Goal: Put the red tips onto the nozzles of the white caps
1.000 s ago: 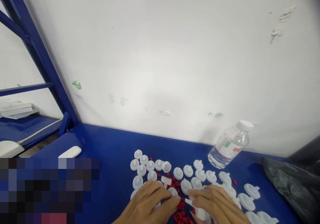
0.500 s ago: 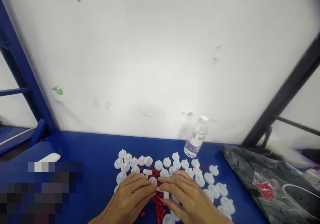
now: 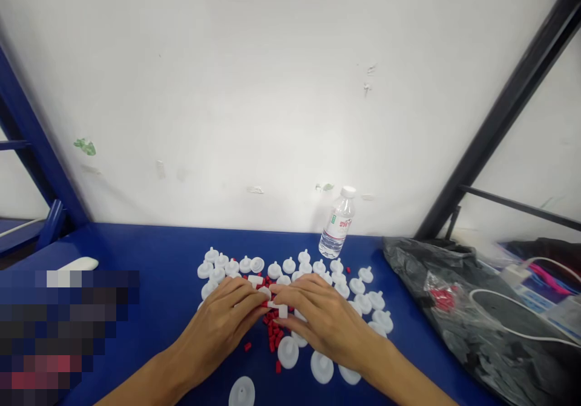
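My left hand (image 3: 226, 314) and my right hand (image 3: 315, 314) meet fingertip to fingertip over a scatter of small parts. The left fingers are pinched at a small red cap (image 3: 265, 304), with a white round disc (image 3: 264, 293) by their tips. My right hand's fingers and thumb close on a small white plastic piece (image 3: 282, 311), which looks T-shaped and points toward the red cap. Whether the two pieces touch is too small to tell. Below the hands lies a heap of loose red caps (image 3: 274, 332). White discs with short nozzles (image 3: 287, 353) lie around it.
A water bottle (image 3: 337, 223) stands by the wall at the back. At right, a black plastic bag (image 3: 422, 327) carries a clear bag of red parts (image 3: 442, 297) and a white cable (image 3: 503, 326). A white object (image 3: 84, 264) lies at left, beside a blurred-out area.
The camera has shifted, so the whole scene sits higher and further left, with more of the near table showing. Both hands stay together over the red caps, holding much the same pose.
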The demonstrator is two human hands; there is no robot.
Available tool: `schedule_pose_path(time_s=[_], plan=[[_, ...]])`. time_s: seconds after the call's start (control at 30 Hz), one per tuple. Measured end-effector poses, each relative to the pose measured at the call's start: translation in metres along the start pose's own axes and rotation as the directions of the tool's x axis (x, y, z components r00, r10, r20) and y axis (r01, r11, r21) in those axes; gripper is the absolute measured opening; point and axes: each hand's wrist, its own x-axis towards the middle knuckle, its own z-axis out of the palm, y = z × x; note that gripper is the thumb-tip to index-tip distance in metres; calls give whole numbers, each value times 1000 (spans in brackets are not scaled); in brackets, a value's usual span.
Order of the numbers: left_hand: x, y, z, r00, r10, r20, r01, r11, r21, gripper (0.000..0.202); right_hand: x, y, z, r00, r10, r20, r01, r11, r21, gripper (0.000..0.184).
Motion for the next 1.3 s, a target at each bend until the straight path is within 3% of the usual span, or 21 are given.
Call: schedule_pose_path(time_s=[0.17,0.37,0.57,0.77,0.9,1.03,1.17,1.23,1.3], plan=[[0,3,-2,1000,0,26,1,1000,-23,16,-3,-1,1,1000,28,-15,-28,1000,10,29],[2,4,-3,1000,12,8,-12,999,-45,18,-3,0,4,998,0,-62,3,999,44,17],[5,8,-5,999,-19,-33,16,998,-63,13,-5,4,5,997,48,-57,-45,998,47,11],[7,7,-3,997,-37,-74,33,998,-57,11,-3,4,6,992,103,-69,-100,994,47,22],[5,6,2,996,-40,-76,36,998,-53,10,-2,-7,3,970,242,-18,-233,950,209,32],[1,5,4,996,-72,-49,70,996,-60,19,0,-18,-2,959,278,51,-279,904,325,41],[0,10,1,970,-240,-39,239,970,-35,19,1,-21,-7,951,281,128,-308,890,336,45],[2,13,-1,951,-308,-36,307,951,-29,37,1,-20,-7,945,280,169,-323,882,343,55],[3,15,-2,953,-304,-8,303,952,-46,60,0,-20,-4,947,259,190,-312,883,350,66]])
